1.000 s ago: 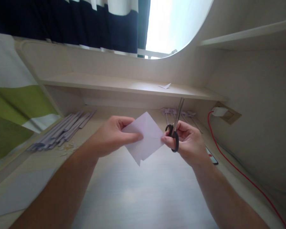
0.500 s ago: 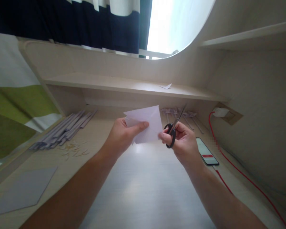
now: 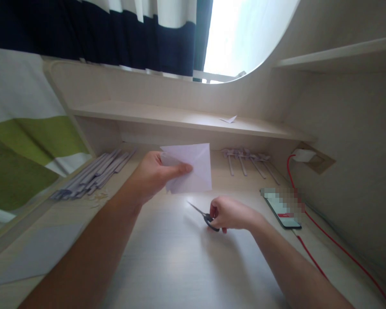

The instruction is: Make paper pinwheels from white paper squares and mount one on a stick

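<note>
My left hand (image 3: 154,174) pinches a folded white sheet of paper (image 3: 193,169) and holds it up above the desk, thumb on its near face. My right hand (image 3: 231,213) is low on the desk top, fingers closed round the black handles of a pair of scissors (image 3: 203,214). The scissors lie nearly flat on the desk, blades pointing left and away from me, just below the paper.
A bundle of rolled paper sticks (image 3: 93,174) lies at the back left, with small scraps beside it. Several small paper pinwheels (image 3: 247,156) lie at the back. A phone (image 3: 281,208) on a red cable (image 3: 328,238) sits right. A flat sheet (image 3: 35,253) lies near left.
My right hand has dropped from beside the paper down to the desk, laying the scissors nearly flat. My left hand stays raised with the paper, which has turned a little.
</note>
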Motion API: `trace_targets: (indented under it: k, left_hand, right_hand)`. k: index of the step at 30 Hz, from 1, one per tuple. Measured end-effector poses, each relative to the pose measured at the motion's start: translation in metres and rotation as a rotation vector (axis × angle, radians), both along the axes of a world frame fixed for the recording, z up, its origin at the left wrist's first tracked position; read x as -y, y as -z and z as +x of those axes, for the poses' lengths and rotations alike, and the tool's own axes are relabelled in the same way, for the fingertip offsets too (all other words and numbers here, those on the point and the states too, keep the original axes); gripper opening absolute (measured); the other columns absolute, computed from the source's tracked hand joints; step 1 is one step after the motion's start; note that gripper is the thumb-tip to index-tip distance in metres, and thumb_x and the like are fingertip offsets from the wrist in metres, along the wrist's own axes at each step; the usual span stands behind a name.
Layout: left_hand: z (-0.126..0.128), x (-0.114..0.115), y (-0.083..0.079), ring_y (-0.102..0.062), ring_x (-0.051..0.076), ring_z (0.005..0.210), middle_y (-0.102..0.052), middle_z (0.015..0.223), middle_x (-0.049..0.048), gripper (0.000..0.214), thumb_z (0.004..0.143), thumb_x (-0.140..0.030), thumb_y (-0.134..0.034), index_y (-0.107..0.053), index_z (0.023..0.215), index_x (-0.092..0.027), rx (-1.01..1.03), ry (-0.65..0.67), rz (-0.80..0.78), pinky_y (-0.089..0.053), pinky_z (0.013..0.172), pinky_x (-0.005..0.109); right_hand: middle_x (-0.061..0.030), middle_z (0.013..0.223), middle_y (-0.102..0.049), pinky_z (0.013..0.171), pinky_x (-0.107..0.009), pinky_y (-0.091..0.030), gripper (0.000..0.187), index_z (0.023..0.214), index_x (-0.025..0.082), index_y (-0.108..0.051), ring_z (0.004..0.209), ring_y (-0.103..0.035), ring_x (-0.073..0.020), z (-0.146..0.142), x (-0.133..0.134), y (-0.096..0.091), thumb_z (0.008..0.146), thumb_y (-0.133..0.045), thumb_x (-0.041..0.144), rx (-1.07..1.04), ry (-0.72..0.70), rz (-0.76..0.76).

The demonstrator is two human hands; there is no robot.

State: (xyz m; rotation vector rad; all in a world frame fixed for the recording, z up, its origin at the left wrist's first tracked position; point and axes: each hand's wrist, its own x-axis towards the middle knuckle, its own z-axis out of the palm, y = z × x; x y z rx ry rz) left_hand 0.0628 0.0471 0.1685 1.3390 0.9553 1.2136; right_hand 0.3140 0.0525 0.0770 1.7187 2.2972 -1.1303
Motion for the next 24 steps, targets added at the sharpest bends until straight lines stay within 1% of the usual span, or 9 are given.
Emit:
trace_targets:
  k: [3,6,10,12,14,16,17,20,24]
  left_hand:
    - [0.002,0.0,0.001,-0.073,0.022,0.073,-0.081,0.089,0.0074,0.023,0.067,-0.032,-0.091,-0.082,0.084,-0.019,0.006,0.013,-0.037,-0.057,0.066,0.029]
    - [0.003,0.003,-0.003,-0.073,0.022,0.071,-0.081,0.087,0.0079,0.024,0.067,-0.033,-0.09,-0.082,0.084,-0.019,0.023,0.023,-0.083,-0.057,0.063,0.028]
    - [0.004,0.009,-0.01,-0.073,0.02,0.069,-0.081,0.089,0.0074,0.025,0.065,-0.032,-0.091,-0.081,0.085,-0.02,0.072,0.038,-0.104,-0.056,0.06,0.026]
    - [0.004,0.011,-0.013,-0.073,0.021,0.069,-0.082,0.09,0.0076,0.025,0.064,-0.032,-0.091,-0.081,0.085,-0.021,0.085,0.046,-0.109,-0.057,0.06,0.027]
    - [0.005,0.013,-0.015,-0.073,0.022,0.068,-0.081,0.089,0.0081,0.026,0.064,-0.033,-0.091,-0.081,0.084,-0.021,0.086,0.059,-0.12,-0.057,0.06,0.028]
    - [0.005,0.015,-0.015,-0.072,0.022,0.066,-0.081,0.086,0.0083,0.026,0.063,-0.033,-0.092,-0.081,0.083,-0.02,0.073,0.077,-0.131,-0.056,0.058,0.027]
    - [0.006,0.015,-0.014,-0.072,0.022,0.065,-0.081,0.085,0.0082,0.025,0.063,-0.033,-0.092,-0.081,0.082,-0.02,0.059,0.087,-0.133,-0.056,0.057,0.027]
    - [0.007,0.016,-0.012,-0.071,0.021,0.064,-0.08,0.081,0.008,0.024,0.064,-0.034,-0.092,-0.081,0.081,-0.02,0.014,0.116,-0.133,-0.055,0.055,0.026]
    - [0.008,0.016,-0.01,-0.069,0.02,0.06,-0.079,0.076,0.0076,0.023,0.065,-0.035,-0.091,-0.081,0.079,-0.02,-0.025,0.131,-0.133,-0.052,0.051,0.025]
  right_hand:
    - [-0.0011,0.064,-0.074,0.042,-0.021,-0.039,0.025,0.096,0.018,-0.07,0.05,-0.07,-0.017,-0.009,0.005,0.005,0.071,-0.072,0.021,0.0,-0.037,-0.044]
    - [0.0,0.057,-0.07,0.045,-0.021,-0.041,0.009,0.078,0.018,-0.071,0.053,-0.07,-0.0174,-0.011,0.006,0.006,0.071,-0.074,0.022,0.017,-0.102,-0.067]
    - [-0.0004,0.058,-0.07,0.049,-0.023,-0.044,0.011,0.074,0.017,-0.076,0.053,-0.068,-0.0164,-0.008,0.005,-0.004,0.076,-0.077,0.028,-0.084,-0.152,-0.041]
    - [-0.0011,0.064,-0.072,0.053,-0.024,-0.049,0.012,0.08,0.016,-0.077,0.056,-0.068,-0.0154,-0.006,0.009,-0.016,0.085,-0.071,0.026,-0.335,-0.101,0.117]
    - [-0.0022,0.078,-0.075,0.058,-0.026,-0.055,0.011,0.094,0.018,-0.075,0.063,-0.071,-0.0153,-0.004,0.017,-0.031,0.089,-0.073,0.028,-0.721,0.049,0.394]
    - [-0.0035,0.096,-0.077,0.066,-0.029,-0.061,0.019,0.107,0.022,-0.073,0.071,-0.073,-0.0154,-0.003,0.028,-0.045,0.089,-0.077,0.022,-0.995,0.074,0.673]
    - [-0.0035,0.101,-0.078,0.07,-0.031,-0.062,0.024,0.112,0.024,-0.073,0.075,-0.074,-0.0159,-0.004,0.034,-0.05,0.09,-0.075,0.016,-1.053,0.057,0.771]
    - [-0.0047,0.103,-0.079,0.075,-0.033,-0.063,0.033,0.115,0.026,-0.075,0.081,-0.075,-0.0171,-0.007,0.047,-0.059,0.089,-0.073,0.006,-1.004,-0.091,0.944]
    - [-0.0067,0.098,-0.08,0.076,-0.034,-0.062,0.021,0.103,0.024,-0.079,0.085,-0.075,-0.0199,-0.01,0.05,-0.064,0.088,-0.074,0.009,-0.89,-0.149,1.015]
